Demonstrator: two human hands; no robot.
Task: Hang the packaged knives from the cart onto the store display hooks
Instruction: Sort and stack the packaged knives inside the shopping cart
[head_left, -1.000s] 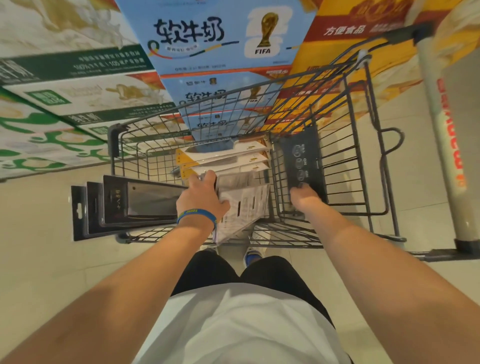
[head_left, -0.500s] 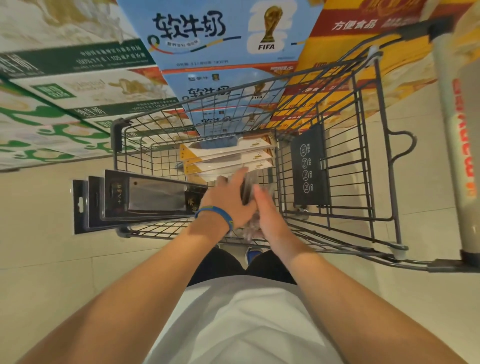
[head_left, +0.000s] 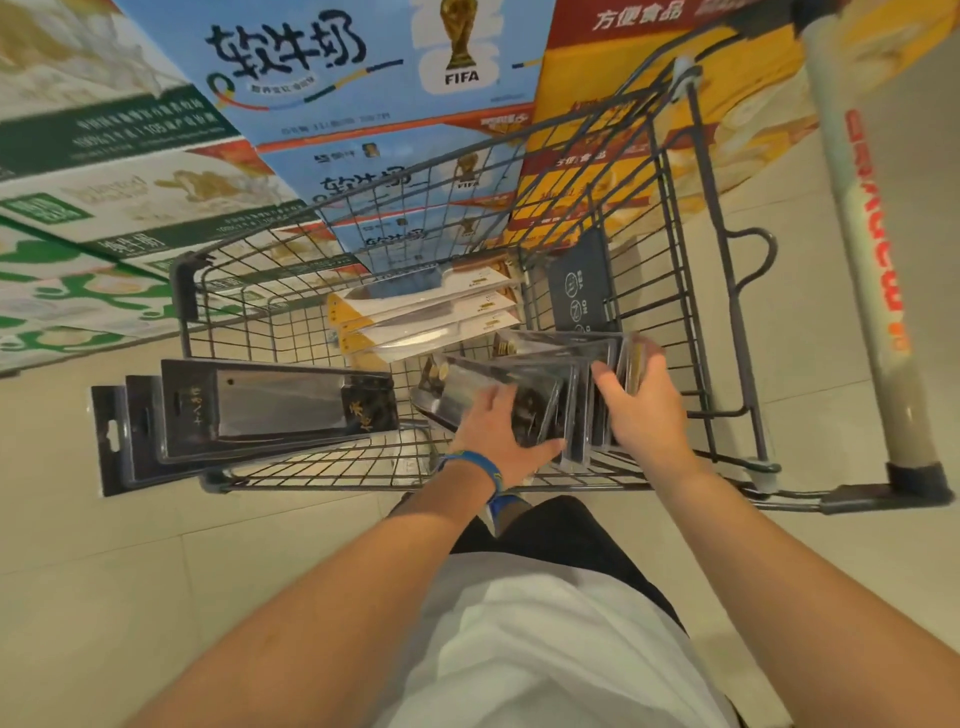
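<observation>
A wire shopping cart (head_left: 722, 332) stands in front of me. Several clear blister-packed knives (head_left: 561, 379) are fanned upright near its right side. My left hand (head_left: 496, 434), with a blue wristband, holds the leftmost clear pack, fingers over its face and thumb along its lower edge. My right hand (head_left: 636, 410) grips the rightmost packs, fingers curled over their tops. A stack of black-packaged cleavers (head_left: 270, 410) lies across the cart and pokes out past its left side. Yellow-and-white knife packs (head_left: 426, 317) lie stacked deeper in the basket. No display hooks are in view.
Stacked cartons fill the far side: green-and-white ones (head_left: 104, 171) at left, blue FIFA ones (head_left: 374, 104) in the middle, orange ones (head_left: 613, 130) at right. A grey pole with red lettering (head_left: 872, 249) rises right of the cart. A black sign (head_left: 579, 286) hangs inside the basket.
My right hand left the black sign and joined the left at the clear packs. Both hands then lifted the bundle and spread it toward the cart's right side.
</observation>
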